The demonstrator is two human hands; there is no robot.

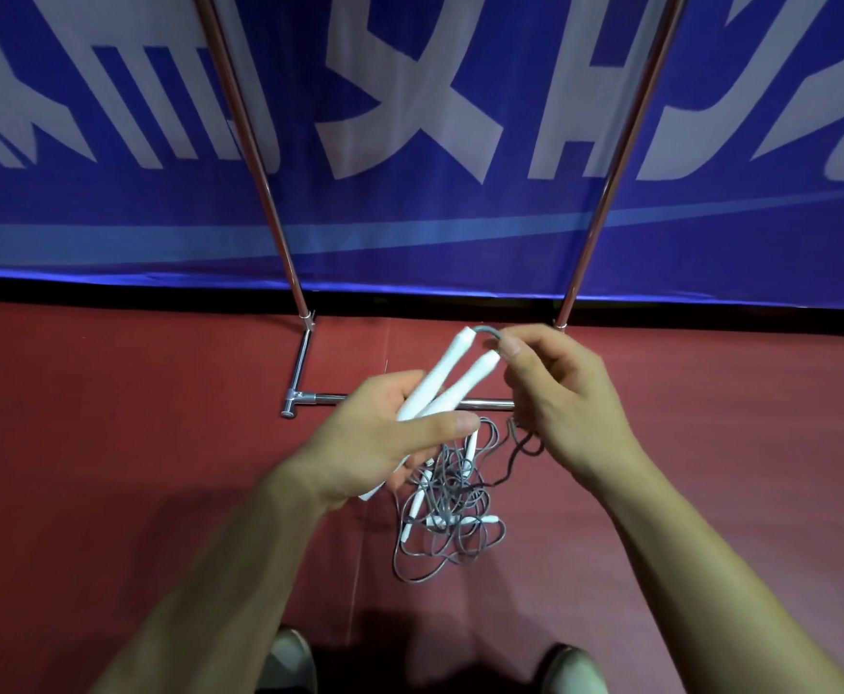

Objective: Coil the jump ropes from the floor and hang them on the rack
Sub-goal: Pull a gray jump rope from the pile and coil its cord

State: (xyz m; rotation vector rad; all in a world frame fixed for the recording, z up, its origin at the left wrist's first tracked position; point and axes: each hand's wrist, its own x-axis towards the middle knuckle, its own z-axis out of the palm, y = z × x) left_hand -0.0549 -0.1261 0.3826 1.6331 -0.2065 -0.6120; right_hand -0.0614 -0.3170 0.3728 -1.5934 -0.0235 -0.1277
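rope tangle (pixel 447 498) on floor (pixel 109 418) nr rack bar (pixel 329 398).

Dark red floor (pixel 109 433), faint seam lines. Blue banner (pixel 460 217) across the back, big white lettering, lighter stripe low. Dim lighting.

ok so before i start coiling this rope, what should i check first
1. Both white handles held together in the left hand: ok.
2. Right hand pinching the grey cord at a handle tip: ok.
3. Cord free of the tangled pile on the floor: cannot tell, it drops toward the tangle.
4. Hanging rail on the rack: cannot tell, only uprights and base show.
5. Shoes apart from the pile: ok.
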